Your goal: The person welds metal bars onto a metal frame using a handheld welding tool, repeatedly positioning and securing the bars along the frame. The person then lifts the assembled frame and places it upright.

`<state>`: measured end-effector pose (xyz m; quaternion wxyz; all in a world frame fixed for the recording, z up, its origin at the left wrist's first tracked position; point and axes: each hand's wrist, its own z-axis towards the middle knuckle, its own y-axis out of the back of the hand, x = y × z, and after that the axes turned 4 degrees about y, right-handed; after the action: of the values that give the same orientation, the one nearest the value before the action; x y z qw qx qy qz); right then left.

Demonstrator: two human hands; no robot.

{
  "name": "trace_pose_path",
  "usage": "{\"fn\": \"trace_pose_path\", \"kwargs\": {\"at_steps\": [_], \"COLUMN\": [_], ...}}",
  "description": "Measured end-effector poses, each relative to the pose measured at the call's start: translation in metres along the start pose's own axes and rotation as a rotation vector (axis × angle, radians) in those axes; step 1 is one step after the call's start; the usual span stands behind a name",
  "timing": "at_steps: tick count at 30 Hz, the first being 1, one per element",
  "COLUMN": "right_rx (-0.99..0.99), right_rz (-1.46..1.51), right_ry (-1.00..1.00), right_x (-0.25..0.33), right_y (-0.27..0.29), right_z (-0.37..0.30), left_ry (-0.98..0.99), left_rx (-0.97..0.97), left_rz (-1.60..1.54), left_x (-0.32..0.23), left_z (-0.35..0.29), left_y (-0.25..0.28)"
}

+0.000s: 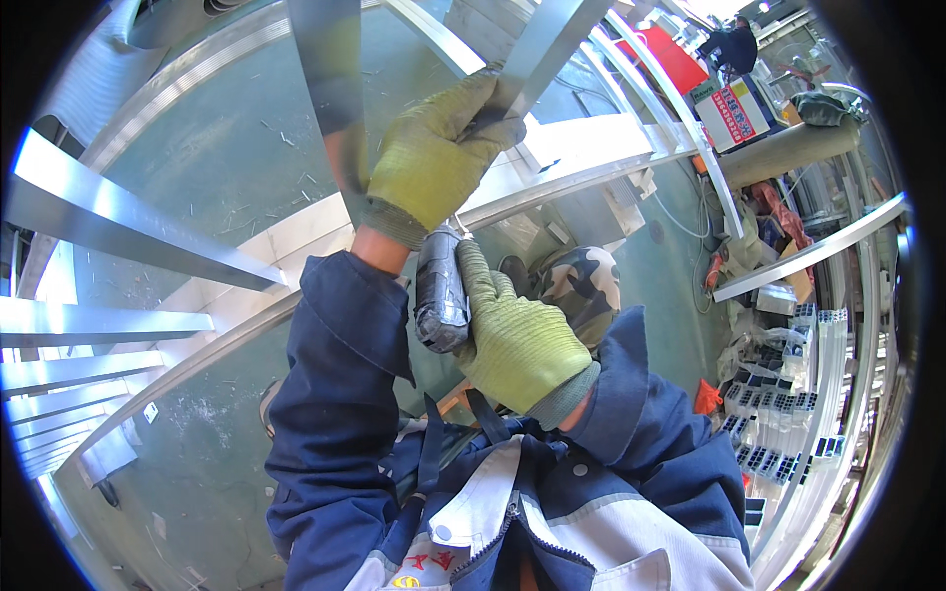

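Note:
My left hand, in a yellow-green knitted glove, closes its fingers around a flat silver metal bar slanting up to the right. Just left of that wrist, another upright bar runs up to the top edge. Below it, my right hand, gloved alike, grips a dark, tape-wrapped tool. The tool's body is rounded and its narrow end points up towards my left wrist; its exact kind is unclear. A long pale metal rail passes behind both hands, with the tool in front of it.
Several silver bars rise from the rail on the left. Camouflage-patterned cloth shows beyond my right hand. To the right lie stacked metal profiles, a curved bar and a rolled tube. A person is in the far right background.

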<state>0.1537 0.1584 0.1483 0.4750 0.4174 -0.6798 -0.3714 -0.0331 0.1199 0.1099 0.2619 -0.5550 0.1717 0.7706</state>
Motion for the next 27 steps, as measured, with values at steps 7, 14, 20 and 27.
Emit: {"fn": "trace_pose_path", "kwargs": {"at_steps": [7,14,20,27], "right_rx": [-0.001,0.001,-0.056,-0.099], "right_rz": [0.004,0.008,0.114,0.334], "right_ry": [0.011,0.015,0.004,-0.020], "right_x": [-0.007,-0.019,-0.037,-0.077], "right_y": [-0.002,0.000,0.005,0.007], "right_z": [-0.002,-0.009,-0.023,-0.049], "left_ry": [-0.007,-0.019,-0.052,-0.123], "left_rx": [-0.052,-0.030,-0.047,-0.111], "left_rz": [0.132,0.093,0.045,0.233], "left_x": [0.007,0.010,0.014,0.026], "left_z": [0.002,0.005,0.007,0.009], "left_y": [0.000,-0.008,-0.018,-0.012]}}
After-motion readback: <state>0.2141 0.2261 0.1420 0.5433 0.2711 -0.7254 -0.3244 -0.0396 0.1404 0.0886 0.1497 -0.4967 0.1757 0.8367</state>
